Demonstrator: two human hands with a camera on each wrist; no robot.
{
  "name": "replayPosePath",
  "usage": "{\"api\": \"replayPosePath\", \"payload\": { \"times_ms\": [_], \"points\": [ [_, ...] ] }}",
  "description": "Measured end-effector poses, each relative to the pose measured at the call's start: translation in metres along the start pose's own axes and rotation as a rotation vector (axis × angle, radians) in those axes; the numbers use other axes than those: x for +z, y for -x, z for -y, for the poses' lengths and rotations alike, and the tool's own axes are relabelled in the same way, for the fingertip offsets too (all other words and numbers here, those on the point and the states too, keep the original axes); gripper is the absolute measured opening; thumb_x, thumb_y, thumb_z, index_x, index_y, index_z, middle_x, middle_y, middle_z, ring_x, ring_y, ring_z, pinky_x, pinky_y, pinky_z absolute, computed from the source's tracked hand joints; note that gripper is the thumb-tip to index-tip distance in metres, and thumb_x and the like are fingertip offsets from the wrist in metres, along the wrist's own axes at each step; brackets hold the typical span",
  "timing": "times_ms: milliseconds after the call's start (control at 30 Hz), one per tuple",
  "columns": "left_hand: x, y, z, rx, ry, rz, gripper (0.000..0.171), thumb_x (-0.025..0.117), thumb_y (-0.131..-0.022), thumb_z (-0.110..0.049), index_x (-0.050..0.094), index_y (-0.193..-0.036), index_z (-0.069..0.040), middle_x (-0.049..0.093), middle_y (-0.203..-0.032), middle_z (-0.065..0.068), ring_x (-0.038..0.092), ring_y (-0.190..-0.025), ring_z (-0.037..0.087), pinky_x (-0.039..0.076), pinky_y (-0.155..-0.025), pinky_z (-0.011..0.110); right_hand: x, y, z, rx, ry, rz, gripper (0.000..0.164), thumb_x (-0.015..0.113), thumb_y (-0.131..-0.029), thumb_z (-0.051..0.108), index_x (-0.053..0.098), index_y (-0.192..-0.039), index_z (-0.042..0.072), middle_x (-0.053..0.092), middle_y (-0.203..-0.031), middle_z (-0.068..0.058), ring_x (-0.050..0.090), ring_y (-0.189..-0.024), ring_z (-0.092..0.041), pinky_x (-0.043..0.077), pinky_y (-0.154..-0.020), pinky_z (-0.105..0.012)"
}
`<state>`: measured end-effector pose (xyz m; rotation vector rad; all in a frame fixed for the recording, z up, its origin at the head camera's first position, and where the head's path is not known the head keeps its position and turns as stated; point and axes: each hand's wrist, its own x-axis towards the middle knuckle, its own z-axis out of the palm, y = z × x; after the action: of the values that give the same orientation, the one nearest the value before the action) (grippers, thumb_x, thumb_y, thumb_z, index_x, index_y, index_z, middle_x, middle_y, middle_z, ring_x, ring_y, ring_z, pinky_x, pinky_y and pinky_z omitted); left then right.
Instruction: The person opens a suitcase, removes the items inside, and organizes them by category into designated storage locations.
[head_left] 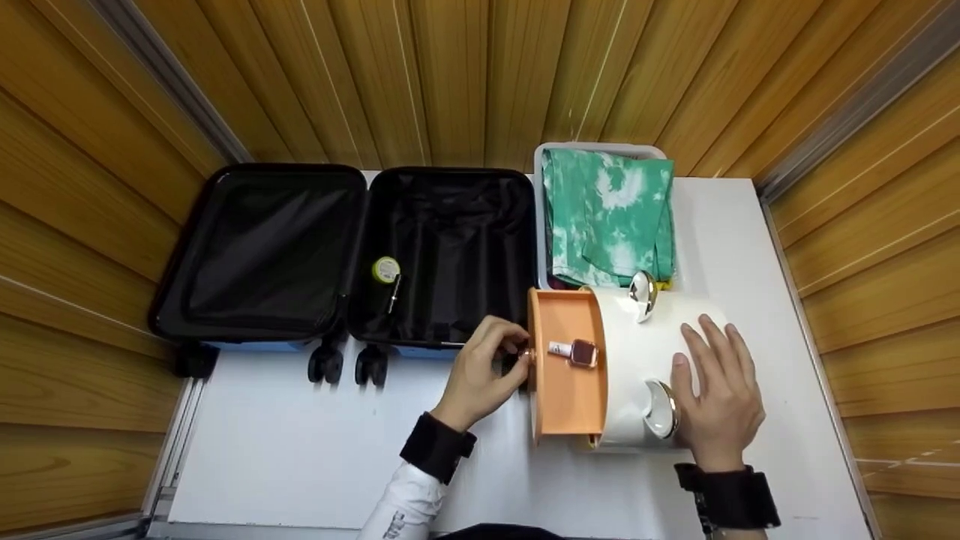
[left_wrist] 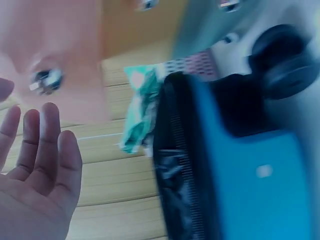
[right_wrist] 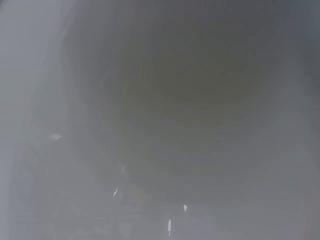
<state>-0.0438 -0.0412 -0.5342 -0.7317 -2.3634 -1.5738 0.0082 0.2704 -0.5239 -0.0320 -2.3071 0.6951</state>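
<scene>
A white storage box (head_left: pixel 705 300) with rounded sides stands on the table, its orange drawer (head_left: pixel 559 409) pulled out to the left. In the drawer lies a small bottle of dark red nail polish (head_left: pixel 583 353) with a white cap. My left hand (head_left: pixel 480 371) is at the drawer's front, thumb and fingertips near its knob (left_wrist: pixel 47 81). In the left wrist view those fingers are loosely extended, apart from the knob. My right hand (head_left: pixel 720 397) rests on top of the box with fingers spread. Only a blurred grey surface shows in the right wrist view.
An open black-lined suitcase (head_left: pixel 457 247) lies left of the box, holding a round green-lidded container (head_left: pixel 386 269) and a thin dark stick-like item (head_left: pixel 394 293). Behind the box, a light bin (head_left: pixel 539 225) holds folded green-and-white cloth (head_left: pixel 611 210). Two shiny-edged handles (head_left: pixel 661 409) rise from the box.
</scene>
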Motion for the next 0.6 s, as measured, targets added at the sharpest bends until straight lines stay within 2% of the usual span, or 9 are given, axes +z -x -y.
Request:
{"api": "replayPosePath", "payload": {
  "times_ms": [167,367,500,600],
  "points": [
    [0.009,0.010,0.009,-0.015,0.081,-0.011,0.020,0.076,-0.093,-0.002,0.068,-0.110,-0.009,0.061,-0.108,0.004,0.065,-0.087,0.018,0.057,-0.070,0.034,0.000,0.000,0.001,0.001,0.006,-0.001,0.039,0.062,-0.097,0.027,0.077,-0.130,0.012,0.068,-0.144,-0.008,0.053,-0.141,-0.040,0.043,-0.118,-0.042],
    [0.015,0.008,0.005,-0.082,0.192,-0.035,0.020,0.077,-0.091,0.002,0.070,-0.107,-0.008,0.063,-0.106,0.007,0.069,-0.085,0.023,0.061,-0.069,0.041,-0.001,-0.001,0.001,0.003,0.008,0.005,0.039,0.063,-0.097,0.026,0.077,-0.130,0.012,0.067,-0.144,-0.008,0.053,-0.142,-0.040,0.043,-0.118,-0.040],
    [0.020,0.002,-0.001,-0.104,0.231,-0.014,0.019,0.080,-0.090,0.002,0.072,-0.105,-0.006,0.065,-0.105,0.009,0.070,-0.083,0.026,0.061,-0.070,0.042,-0.001,-0.001,0.000,-0.006,0.000,0.001,0.039,0.063,-0.097,0.025,0.077,-0.130,0.011,0.067,-0.144,-0.009,0.053,-0.142,-0.041,0.042,-0.119,-0.040],
    [0.026,-0.003,-0.005,-0.103,0.224,0.006,0.018,0.081,-0.089,0.002,0.073,-0.104,-0.003,0.067,-0.105,0.011,0.071,-0.084,0.030,0.060,-0.070,0.034,0.000,-0.002,0.000,-0.007,-0.002,0.002,0.039,0.063,-0.097,0.026,0.077,-0.130,0.011,0.067,-0.144,-0.009,0.053,-0.141,-0.041,0.042,-0.119,-0.038]
  ]
}}
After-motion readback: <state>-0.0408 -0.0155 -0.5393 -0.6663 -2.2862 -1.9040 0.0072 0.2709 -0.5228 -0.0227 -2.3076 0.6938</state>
